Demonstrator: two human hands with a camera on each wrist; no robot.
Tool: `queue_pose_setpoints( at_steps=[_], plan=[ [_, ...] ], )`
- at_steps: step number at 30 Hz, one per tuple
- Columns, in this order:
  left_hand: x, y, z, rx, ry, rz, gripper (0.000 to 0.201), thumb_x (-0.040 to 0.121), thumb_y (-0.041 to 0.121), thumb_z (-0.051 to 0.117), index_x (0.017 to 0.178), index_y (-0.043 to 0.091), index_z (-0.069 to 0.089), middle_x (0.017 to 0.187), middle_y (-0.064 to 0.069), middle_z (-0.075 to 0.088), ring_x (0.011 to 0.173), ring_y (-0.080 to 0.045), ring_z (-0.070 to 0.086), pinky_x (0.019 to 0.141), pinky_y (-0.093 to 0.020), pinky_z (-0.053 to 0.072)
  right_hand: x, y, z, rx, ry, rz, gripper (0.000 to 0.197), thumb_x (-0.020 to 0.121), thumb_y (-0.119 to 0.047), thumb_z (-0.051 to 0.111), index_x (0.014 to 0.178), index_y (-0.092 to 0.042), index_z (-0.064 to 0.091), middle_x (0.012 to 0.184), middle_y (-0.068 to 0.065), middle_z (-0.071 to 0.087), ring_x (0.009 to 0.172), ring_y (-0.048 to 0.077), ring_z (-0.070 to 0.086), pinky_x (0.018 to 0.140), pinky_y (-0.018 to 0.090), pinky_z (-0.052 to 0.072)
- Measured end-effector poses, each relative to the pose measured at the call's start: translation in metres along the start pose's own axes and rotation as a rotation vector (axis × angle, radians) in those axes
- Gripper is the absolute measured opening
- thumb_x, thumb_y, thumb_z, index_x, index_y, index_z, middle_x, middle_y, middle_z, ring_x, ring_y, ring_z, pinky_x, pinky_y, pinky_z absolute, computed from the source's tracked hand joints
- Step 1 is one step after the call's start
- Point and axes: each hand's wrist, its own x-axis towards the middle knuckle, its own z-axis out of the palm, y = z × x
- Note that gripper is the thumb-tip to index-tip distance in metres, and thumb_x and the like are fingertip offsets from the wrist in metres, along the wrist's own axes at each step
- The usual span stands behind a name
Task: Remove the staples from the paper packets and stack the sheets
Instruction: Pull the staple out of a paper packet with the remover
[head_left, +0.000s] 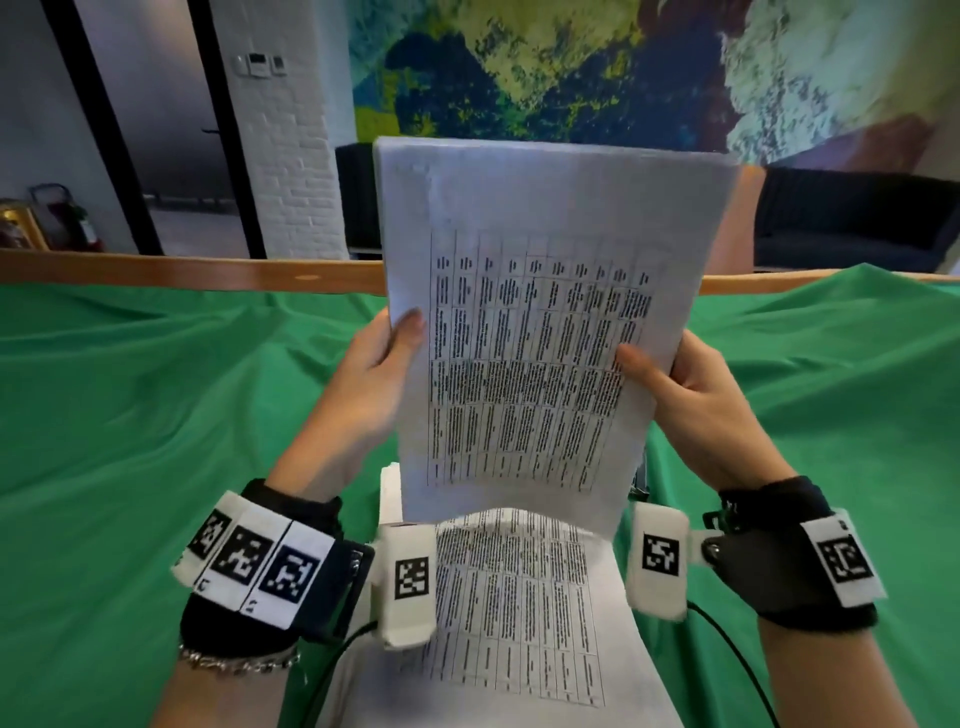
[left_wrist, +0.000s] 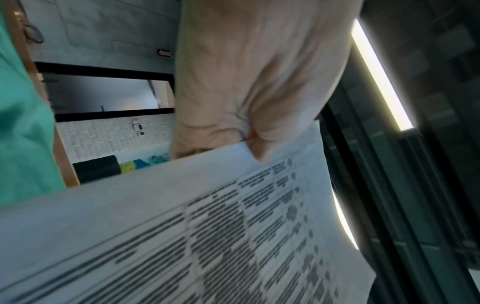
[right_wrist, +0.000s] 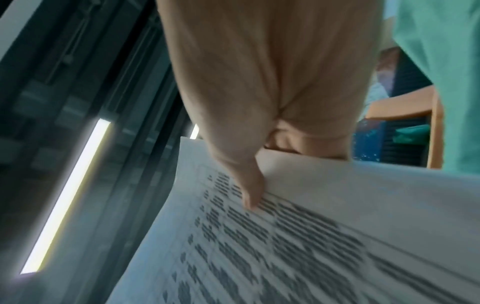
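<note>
A paper packet (head_left: 530, 322) with a printed table is held upright above the table, its printed face toward me. My left hand (head_left: 384, 358) pinches its left edge, thumb on the front and fingers behind. My right hand (head_left: 670, 384) pinches the right edge the same way. In the left wrist view the left hand (left_wrist: 249, 115) grips the packet (left_wrist: 182, 236); in the right wrist view the thumb of my right hand (right_wrist: 249, 185) presses on the packet (right_wrist: 311, 236). Below, a stack of printed sheets (head_left: 519, 597) lies flat near me. No staple shows in any view.
A green cloth (head_left: 156, 415) covers the table, wrinkled on both sides. A wooden rail (head_left: 208, 273) runs along the far edge. More white paper (head_left: 390, 493) pokes out behind the stack. Cables (head_left: 737, 660) trail from the wrist cameras.
</note>
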Motion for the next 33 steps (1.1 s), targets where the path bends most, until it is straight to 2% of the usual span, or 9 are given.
queue_pose_setpoints(
  at_steps=[1,4,6,8,12,14,20,26,33],
  plan=[
    [-0.001,0.001,-0.001,-0.006,-0.026,-0.031,0.029,0.100,0.034,0.040,0.124,0.027,0.054,0.121,0.014,0.063,0.114,0.001,0.057,0.103,-0.023,0.043,-0.001,0.001,-0.002,-0.029,-0.020,0.031,0.033,0.087,-0.023,0.059,0.119,-0.015,0.060,0.116,0.001,0.070,0.106,0.021,0.067,0.090,0.040,0.055],
    [-0.002,-0.001,-0.004,0.037,-0.007,-0.051,0.030,0.099,0.039,0.040,0.126,0.030,0.046,0.121,0.028,0.053,0.111,0.012,0.048,0.097,-0.004,0.035,-0.004,0.003,-0.008,-0.144,-0.105,0.103,0.046,0.081,-0.038,0.064,0.122,-0.018,0.060,0.117,-0.002,0.070,0.107,0.017,0.067,0.095,0.044,0.053],
    [-0.001,-0.003,-0.005,0.061,0.006,-0.014,0.057,0.090,0.055,0.042,0.139,0.025,0.042,0.136,0.018,0.052,0.124,0.002,0.047,0.110,-0.025,0.034,-0.003,0.000,-0.007,-0.099,-0.091,0.092,0.049,0.081,-0.038,0.063,0.124,-0.018,0.059,0.118,0.000,0.070,0.108,0.020,0.066,0.092,0.040,0.054],
    [0.000,-0.002,-0.007,0.022,0.044,0.034,0.057,0.088,0.054,0.043,0.138,0.026,0.045,0.131,0.015,0.059,0.121,-0.002,0.054,0.109,-0.036,0.039,-0.002,-0.004,-0.004,-0.014,-0.064,0.076,0.041,0.086,-0.030,0.057,0.125,-0.017,0.058,0.116,0.002,0.070,0.107,0.022,0.067,0.086,0.035,0.057],
    [-0.001,-0.001,-0.001,0.000,0.059,0.077,0.023,0.100,0.034,0.038,0.116,0.039,0.054,0.107,0.036,0.062,0.106,0.019,0.053,0.091,-0.004,0.038,-0.003,-0.008,0.002,0.020,-0.041,0.051,0.033,0.093,-0.022,0.049,0.124,-0.015,0.057,0.115,0.002,0.070,0.103,0.019,0.068,0.083,0.031,0.057],
    [-0.002,0.001,0.002,0.004,0.059,0.093,0.022,0.101,0.030,0.037,0.110,0.041,0.053,0.101,0.040,0.061,0.101,0.023,0.052,0.083,0.002,0.037,-0.003,-0.009,0.005,0.014,-0.032,0.047,0.033,0.094,-0.022,0.048,0.125,-0.013,0.057,0.115,0.002,0.071,0.102,0.018,0.068,0.081,0.029,0.057],
    [0.000,0.000,0.003,-0.050,0.094,0.120,0.022,0.102,0.024,0.037,0.108,0.033,0.056,0.094,0.033,0.067,0.092,0.016,0.060,0.075,-0.001,0.043,-0.003,-0.008,0.005,0.007,-0.046,0.063,0.032,0.091,-0.025,0.050,0.119,-0.014,0.060,0.111,0.000,0.072,0.099,0.015,0.069,0.078,0.024,0.056],
    [-0.002,0.004,0.000,-0.068,0.082,0.157,0.026,0.096,0.033,0.042,0.114,0.029,0.059,0.107,0.019,0.070,0.104,0.001,0.064,0.088,-0.015,0.048,-0.004,-0.006,0.004,0.011,-0.050,0.093,0.032,0.089,-0.026,0.053,0.118,-0.014,0.060,0.111,0.000,0.072,0.101,0.019,0.069,0.082,0.028,0.057],
    [-0.004,0.011,0.001,-0.110,0.100,0.216,0.027,0.102,0.023,0.035,0.110,0.029,0.059,0.103,0.025,0.070,0.103,0.005,0.063,0.084,-0.010,0.047,-0.004,-0.006,0.002,0.007,-0.060,0.089,0.035,0.085,-0.029,0.061,0.117,-0.014,0.062,0.111,0.003,0.072,0.101,0.022,0.069,0.084,0.033,0.057]
  ],
)
